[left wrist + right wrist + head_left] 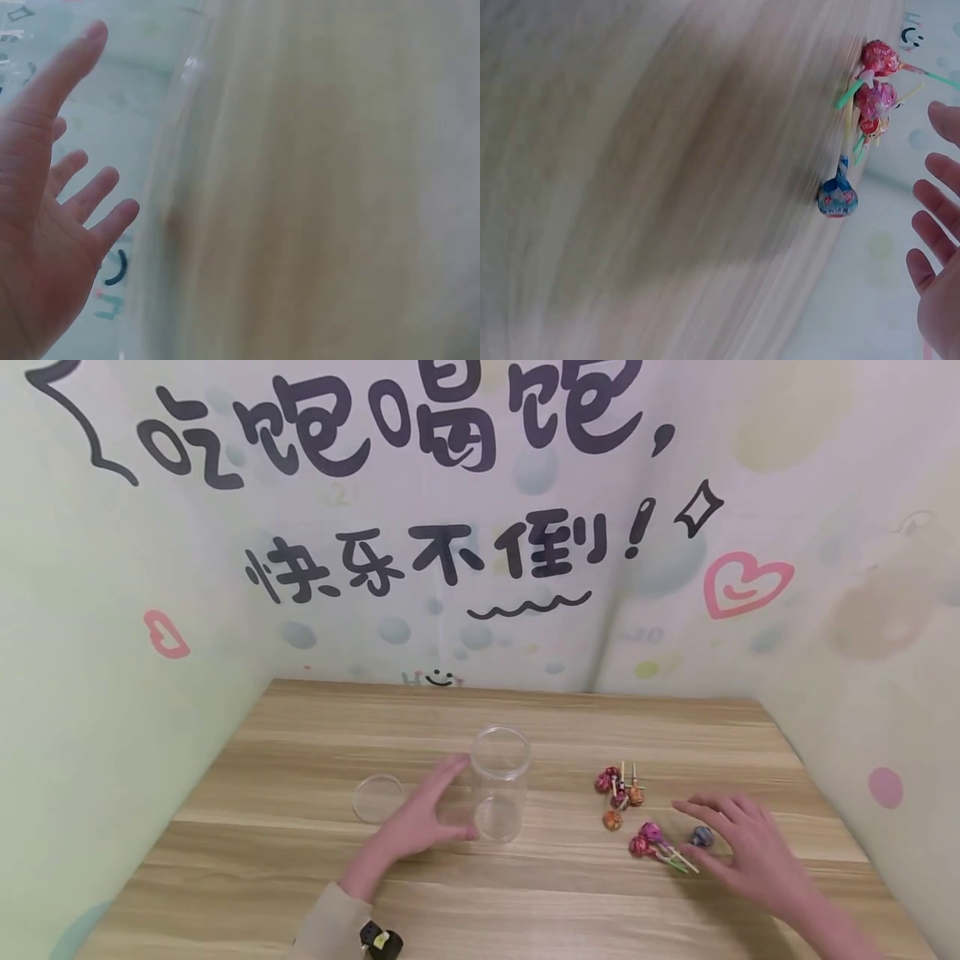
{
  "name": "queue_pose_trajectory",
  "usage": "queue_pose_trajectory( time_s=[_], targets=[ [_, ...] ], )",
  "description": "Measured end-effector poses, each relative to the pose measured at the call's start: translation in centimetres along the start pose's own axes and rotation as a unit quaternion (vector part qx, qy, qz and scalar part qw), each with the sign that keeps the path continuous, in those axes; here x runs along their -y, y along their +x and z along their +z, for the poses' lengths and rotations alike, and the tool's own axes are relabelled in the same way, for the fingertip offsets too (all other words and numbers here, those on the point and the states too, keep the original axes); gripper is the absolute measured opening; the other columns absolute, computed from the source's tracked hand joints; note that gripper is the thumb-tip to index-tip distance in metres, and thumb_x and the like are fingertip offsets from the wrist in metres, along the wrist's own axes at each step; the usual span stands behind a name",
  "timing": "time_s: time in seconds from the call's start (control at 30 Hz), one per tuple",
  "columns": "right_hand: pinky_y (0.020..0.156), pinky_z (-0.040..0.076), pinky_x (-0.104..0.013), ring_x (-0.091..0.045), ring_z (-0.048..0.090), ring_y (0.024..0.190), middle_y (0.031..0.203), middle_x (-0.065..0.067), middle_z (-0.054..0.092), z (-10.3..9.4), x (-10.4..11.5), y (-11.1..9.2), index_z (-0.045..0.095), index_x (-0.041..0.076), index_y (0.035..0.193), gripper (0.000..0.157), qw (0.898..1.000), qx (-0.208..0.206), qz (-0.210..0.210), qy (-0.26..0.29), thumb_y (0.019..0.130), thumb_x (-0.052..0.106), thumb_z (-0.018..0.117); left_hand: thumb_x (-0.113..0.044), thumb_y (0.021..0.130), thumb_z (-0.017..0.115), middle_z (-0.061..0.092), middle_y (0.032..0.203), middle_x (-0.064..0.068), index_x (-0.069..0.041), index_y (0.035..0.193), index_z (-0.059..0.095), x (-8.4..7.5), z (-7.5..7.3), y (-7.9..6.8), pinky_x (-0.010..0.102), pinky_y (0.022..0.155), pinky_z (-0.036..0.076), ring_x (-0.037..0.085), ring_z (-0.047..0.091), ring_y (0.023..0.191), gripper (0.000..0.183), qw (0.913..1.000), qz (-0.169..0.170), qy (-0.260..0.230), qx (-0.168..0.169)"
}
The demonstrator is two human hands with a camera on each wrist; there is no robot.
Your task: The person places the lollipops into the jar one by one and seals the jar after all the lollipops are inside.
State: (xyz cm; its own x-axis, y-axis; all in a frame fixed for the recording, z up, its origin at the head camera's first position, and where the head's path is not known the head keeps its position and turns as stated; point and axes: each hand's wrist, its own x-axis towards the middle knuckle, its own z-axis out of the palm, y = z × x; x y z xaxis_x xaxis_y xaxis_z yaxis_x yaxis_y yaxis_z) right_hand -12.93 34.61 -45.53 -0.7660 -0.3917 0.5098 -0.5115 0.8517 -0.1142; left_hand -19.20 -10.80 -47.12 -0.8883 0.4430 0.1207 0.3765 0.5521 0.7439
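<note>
An upright clear plastic jar without a lid stands mid-table. My left hand is at its left side, thumb and fingers spread apart; whether the fingertips touch the wall cannot be told. In the left wrist view, the left hand shows straight, parted fingers. My right hand hovers with parted fingers over a blue-wrapped lollipop. Beside that lie a red lollipop and a purple one. In the right wrist view, the right hand holds nothing, apart from the blue lollipop.
Several more lollipops lie in a loose group farther back, with an orange one at its near side. A round clear lid lies flat left of the jar. Printed walls enclose the wooden table.
</note>
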Motion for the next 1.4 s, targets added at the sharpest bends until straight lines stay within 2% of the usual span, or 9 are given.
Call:
queue_pose_trajectory(
  time_s=[0.13,0.27,0.43,0.53,0.83,1.07,1.4],
  targets=[
    [0.078,0.04,-0.038,-0.018,0.052,0.098,0.109,-0.001,0.069,0.3,0.4,-0.2,0.071,0.017,0.117,0.059,1.0,-0.011,0.01,0.001,0.062,0.023,0.089,-0.035,0.07,0.088,0.038,0.157,0.012,-0.02,0.153,0.034,0.4,0.9,0.0,0.061,0.116,0.034,0.035,0.038,0.144,0.099,0.9995,0.002,-0.031,-0.009],
    [0.078,0.043,-0.039,-0.016,0.052,0.097,0.109,-0.001,0.07,0.7,0.7,-0.5,0.071,0.018,0.116,0.056,1.0,-0.005,0.019,0.0,0.063,0.024,0.089,-0.031,0.071,0.088,0.048,0.149,0.013,-0.013,0.149,0.04,0.7,1.7,0.2,0.053,0.116,0.039,0.033,0.046,0.138,0.093,0.9972,-0.008,-0.074,-0.011],
    [0.08,0.047,-0.042,-0.016,0.055,0.097,0.108,-0.001,0.071,1.0,1.1,-0.6,0.071,0.018,0.115,0.051,1.0,0.002,0.031,0.004,0.066,0.023,0.088,-0.024,0.074,0.087,0.046,0.149,0.022,-0.001,0.15,0.034,0.6,2.4,0.5,0.048,0.113,0.042,0.037,0.049,0.136,0.095,0.9913,-0.012,-0.131,0.006],
    [0.077,0.049,-0.04,-0.015,0.056,0.094,0.103,0.001,0.072,1.2,1.1,-0.7,0.072,0.018,0.113,0.049,0.999,0.003,0.035,0.003,0.067,0.022,0.088,-0.02,0.074,0.087,0.044,0.15,0.025,0.001,0.151,0.031,0.4,2.6,0.7,0.047,0.112,0.043,0.039,0.049,0.135,0.097,0.9887,-0.008,-0.149,0.016],
    [0.074,0.055,-0.038,-0.009,0.06,0.083,0.092,0.007,0.069,1.6,1.3,-0.7,0.072,0.015,0.112,0.045,0.996,0.036,0.074,0.023,0.07,0.02,0.086,-0.017,0.072,0.088,0.045,0.149,0.021,-0.003,0.15,0.035,0.3,3.0,1.3,0.045,0.113,0.043,0.037,0.048,0.137,0.096,0.9884,-0.009,-0.149,0.028],
    [0.068,0.056,-0.026,0.0,0.06,0.078,0.091,0.008,0.068,1.9,1.4,-0.5,0.073,0.012,0.108,0.039,0.993,0.059,0.08,0.063,0.071,0.017,0.085,-0.018,0.075,0.086,0.047,0.15,0.018,-0.005,0.15,0.036,0.4,3.2,1.3,0.047,0.115,0.041,0.035,0.049,0.136,0.091,0.9876,-0.026,-0.149,0.041],
    [0.06,0.055,-0.017,0.008,0.056,0.071,0.087,0.005,0.068,2.2,1.5,-0.4,0.074,0.01,0.101,0.034,0.984,0.105,0.111,0.095,0.068,0.003,0.083,-0.02,0.076,0.086,0.048,0.149,0.018,-0.008,0.148,0.039,0.2,3.1,1.4,0.05,0.117,0.038,0.037,0.049,0.136,0.087,0.9846,-0.047,-0.16,0.05]
  ],
)
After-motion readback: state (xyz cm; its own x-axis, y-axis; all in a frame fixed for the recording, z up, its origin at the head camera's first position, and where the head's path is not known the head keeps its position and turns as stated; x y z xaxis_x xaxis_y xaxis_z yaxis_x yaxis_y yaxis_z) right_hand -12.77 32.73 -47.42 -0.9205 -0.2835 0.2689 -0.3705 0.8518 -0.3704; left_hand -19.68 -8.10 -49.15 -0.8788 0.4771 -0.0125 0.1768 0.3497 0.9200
